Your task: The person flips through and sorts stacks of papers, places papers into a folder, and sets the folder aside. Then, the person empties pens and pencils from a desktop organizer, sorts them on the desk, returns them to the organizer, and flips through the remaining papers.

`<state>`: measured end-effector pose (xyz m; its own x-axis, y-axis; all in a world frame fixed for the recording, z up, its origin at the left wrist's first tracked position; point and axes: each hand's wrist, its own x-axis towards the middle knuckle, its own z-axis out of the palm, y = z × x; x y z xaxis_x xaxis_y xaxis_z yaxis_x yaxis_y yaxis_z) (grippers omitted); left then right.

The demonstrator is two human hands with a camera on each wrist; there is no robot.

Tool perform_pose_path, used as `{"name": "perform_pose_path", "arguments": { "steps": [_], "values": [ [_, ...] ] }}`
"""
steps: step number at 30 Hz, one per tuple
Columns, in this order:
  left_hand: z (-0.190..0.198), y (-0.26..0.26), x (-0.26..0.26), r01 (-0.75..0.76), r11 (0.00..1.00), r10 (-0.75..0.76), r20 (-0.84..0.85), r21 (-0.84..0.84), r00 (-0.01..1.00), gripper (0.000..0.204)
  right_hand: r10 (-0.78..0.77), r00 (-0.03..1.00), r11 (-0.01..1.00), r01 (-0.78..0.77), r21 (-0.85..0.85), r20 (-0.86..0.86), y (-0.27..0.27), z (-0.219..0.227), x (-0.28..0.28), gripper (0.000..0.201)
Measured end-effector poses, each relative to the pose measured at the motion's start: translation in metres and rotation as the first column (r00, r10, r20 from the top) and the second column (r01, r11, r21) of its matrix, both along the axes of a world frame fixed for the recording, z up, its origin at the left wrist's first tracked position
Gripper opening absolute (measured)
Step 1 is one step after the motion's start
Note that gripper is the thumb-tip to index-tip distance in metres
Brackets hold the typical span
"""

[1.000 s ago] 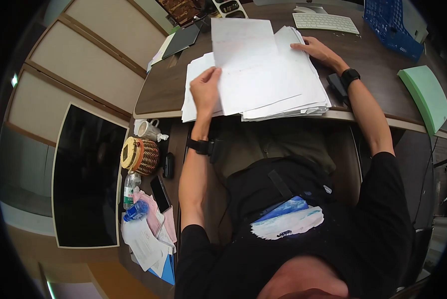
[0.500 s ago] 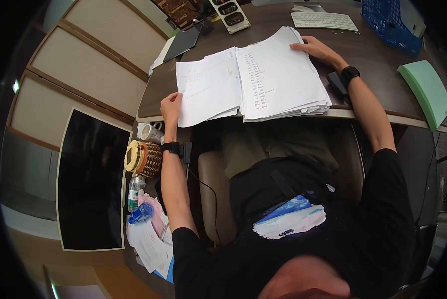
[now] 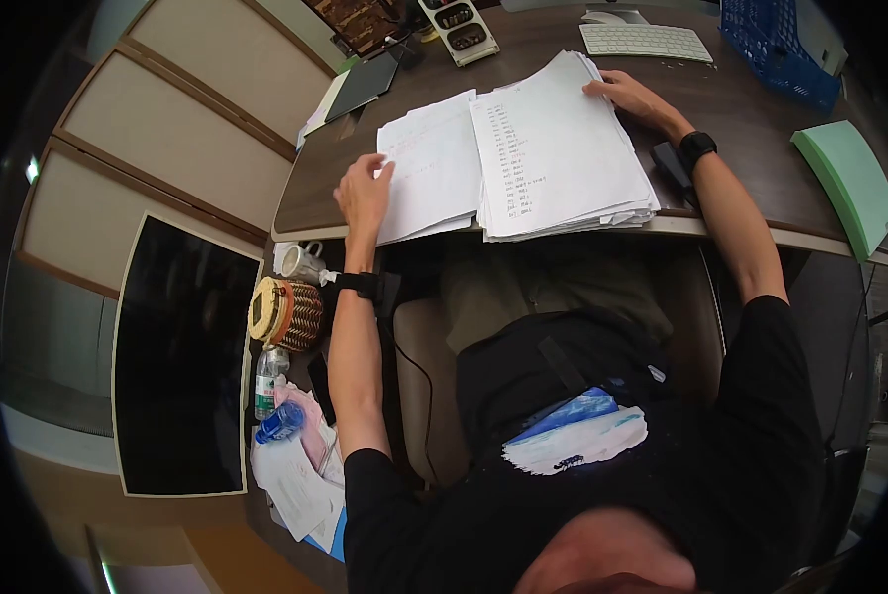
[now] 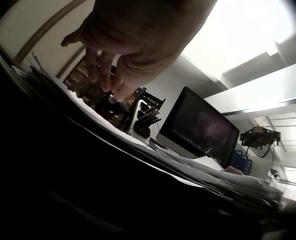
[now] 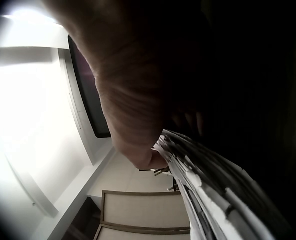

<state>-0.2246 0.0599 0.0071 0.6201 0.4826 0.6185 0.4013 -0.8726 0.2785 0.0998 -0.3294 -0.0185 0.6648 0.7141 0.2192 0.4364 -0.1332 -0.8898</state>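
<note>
Two piles of white paper lie side by side at the desk's front edge. In the head view, the left pile (image 3: 429,183) has faint reddish marks on its top sheet. A column of handwriting runs down the top sheet of the thicker right stack of papers (image 3: 573,158). My left hand (image 3: 365,196) is over the left pile's left edge, fingers loosely bent and holding nothing; the left wrist view shows the hand (image 4: 133,45) raised above the paper edges. At the right stack's upper right edge, my right hand (image 3: 634,97) grips it, thumb on top and fingers at the side.
Behind the papers are a white organizer (image 3: 459,35), a keyboard (image 3: 647,43) and a blue basket (image 3: 781,59). A curved green object (image 3: 845,188) sits at the desk's right. Left of the chair are a mug (image 3: 300,262), a woven basket (image 3: 290,312) and bottles (image 3: 280,421).
My left hand carried a sheet from the right stack leftward onto the left pile, let go and moved slightly back right. The handwritten page came into view. My right hand stayed at the stack.
</note>
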Motion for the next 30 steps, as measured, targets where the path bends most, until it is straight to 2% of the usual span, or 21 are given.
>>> {"name": "perform_pose_path", "arguments": {
  "steps": [2, 5, 6, 8, 15, 19, 28, 30],
  "values": [
    [0.009, -0.031, 0.008, 0.168, 0.946, -0.188, -0.049, -0.279, 0.981, 0.033, 0.006, 1.0, 1.0, -0.005, -0.024, 0.005, 0.001, -0.004, 0.006, 0.055],
    [0.005, -0.067, 0.026, 0.242, 0.868, -0.308, -0.087, -0.433, 0.947, 0.047, 0.01, 1.0, 0.999, -0.01, -0.047, 0.016, 0.003, -0.004, 0.006, 0.055],
    [0.005, -0.078, 0.031, 0.246, 0.867, -0.31, -0.083, -0.434, 0.947, 0.047, 0.012, 1.0, 0.999, -0.011, -0.047, 0.015, 0.002, -0.003, 0.005, 0.056],
    [0.004, -0.095, 0.038, 0.311, 0.78, -0.4, -0.051, -0.544, 0.915, 0.049, 0.012, 1.0, 0.998, -0.011, -0.054, 0.026, 0.001, -0.001, 0.004, 0.057],
    [0.0, -0.112, 0.048, 0.376, 0.718, -0.426, 0.058, -0.586, 0.903, 0.041, -0.003, 0.998, 0.997, 0.008, -0.074, 0.06, -0.001, 0.004, -0.003, 0.06],
    [0.006, -0.119, 0.045, 0.302, 0.728, -0.39, -0.01, -0.615, 0.921, 0.044, 0.015, 0.998, 0.997, -0.01, -0.079, 0.056, 0.001, 0.007, -0.006, 0.063],
    [-0.006, -0.112, 0.049, 0.361, 0.747, -0.421, 0.023, -0.559, 0.907, 0.042, -0.015, 0.999, 0.996, 0.019, -0.084, 0.046, 0.003, 0.007, -0.006, 0.063],
    [-0.017, -0.1, 0.055, 0.433, 0.726, -0.469, 0.076, -0.535, 0.88, 0.038, 0.014, 0.999, 0.997, -0.016, -0.071, -0.03, 0.002, 0.003, -0.002, 0.064]
  ]
}}
